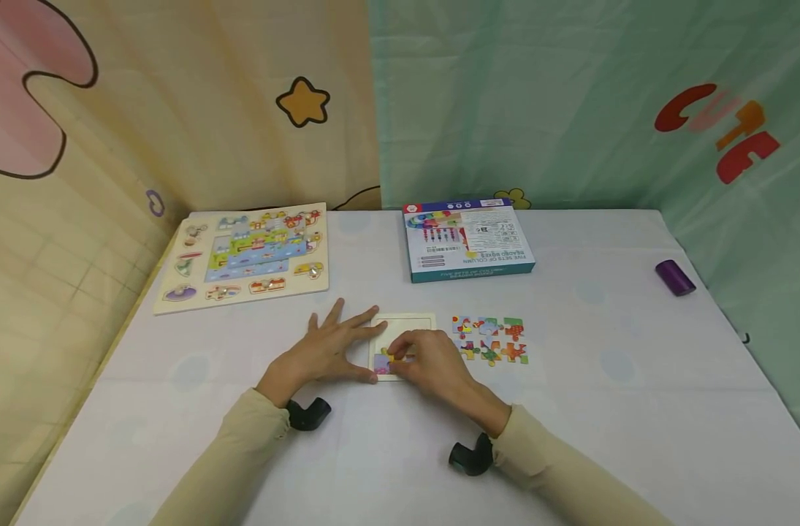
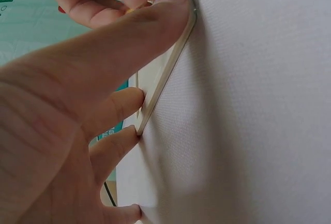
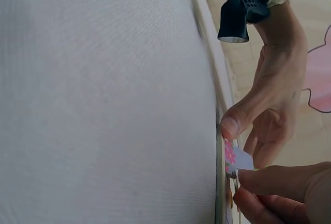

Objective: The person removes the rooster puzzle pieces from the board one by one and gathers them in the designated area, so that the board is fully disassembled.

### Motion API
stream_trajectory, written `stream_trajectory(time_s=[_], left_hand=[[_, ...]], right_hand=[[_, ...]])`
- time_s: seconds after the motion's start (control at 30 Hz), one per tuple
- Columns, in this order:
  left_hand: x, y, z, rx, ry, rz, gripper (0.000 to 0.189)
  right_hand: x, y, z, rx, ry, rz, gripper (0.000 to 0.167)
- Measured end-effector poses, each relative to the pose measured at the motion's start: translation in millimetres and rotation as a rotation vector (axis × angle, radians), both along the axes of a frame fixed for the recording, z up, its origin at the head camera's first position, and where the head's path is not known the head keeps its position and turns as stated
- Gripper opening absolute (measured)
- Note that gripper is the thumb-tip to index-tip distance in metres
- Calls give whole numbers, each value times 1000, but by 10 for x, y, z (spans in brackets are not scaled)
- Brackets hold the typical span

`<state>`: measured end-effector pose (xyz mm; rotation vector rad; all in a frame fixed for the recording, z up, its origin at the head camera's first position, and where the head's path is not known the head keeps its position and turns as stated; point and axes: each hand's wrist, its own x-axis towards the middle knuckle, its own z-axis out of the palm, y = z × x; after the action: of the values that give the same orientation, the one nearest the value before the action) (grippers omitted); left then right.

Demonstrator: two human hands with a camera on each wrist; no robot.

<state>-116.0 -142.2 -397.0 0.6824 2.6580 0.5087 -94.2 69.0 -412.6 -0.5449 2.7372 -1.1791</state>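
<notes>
A small pale puzzle tray (image 1: 402, 317) lies on the table before me. My left hand (image 1: 330, 347) has its fingers spread, the thumb and fingertips on the tray's left edge. In the tray's near left corner sits a lilac puzzle piece with pink flowers (image 3: 237, 158). My right hand (image 1: 439, 365) is over the near part of the tray, thumb and fingers pinching a puzzle piece beside the lilac one, mostly hidden by the fingertips. Several loose puzzle pieces (image 1: 489, 341) lie in two rows to the right of the tray.
A wooden peg puzzle board (image 1: 251, 256) is at the back left. A flat boxed game (image 1: 468, 241) lies at the back middle. At the right stands a purple cylinder (image 1: 675, 277). Printed curtains (image 1: 505, 95) hang behind the table.
</notes>
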Motion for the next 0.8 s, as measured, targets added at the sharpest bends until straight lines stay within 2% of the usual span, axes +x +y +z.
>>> stream_trajectory(time_s=[0.13,0.33,0.57,0.8], left_hand=[[1,3,1,-3,1,-1,88],[-1,6,0,-3,-2,-5,89],[-2,9,4,-11,1,-8,89],[-6,5,10,-16,0,-14,89]], right_hand=[[2,15,-8,-90,-35,-16,3],[-1,62,-13,-181,-87,-52,5],[49,219,13,-179,-128,-111,3],[131,503,7,-144,-152,-207,7]])
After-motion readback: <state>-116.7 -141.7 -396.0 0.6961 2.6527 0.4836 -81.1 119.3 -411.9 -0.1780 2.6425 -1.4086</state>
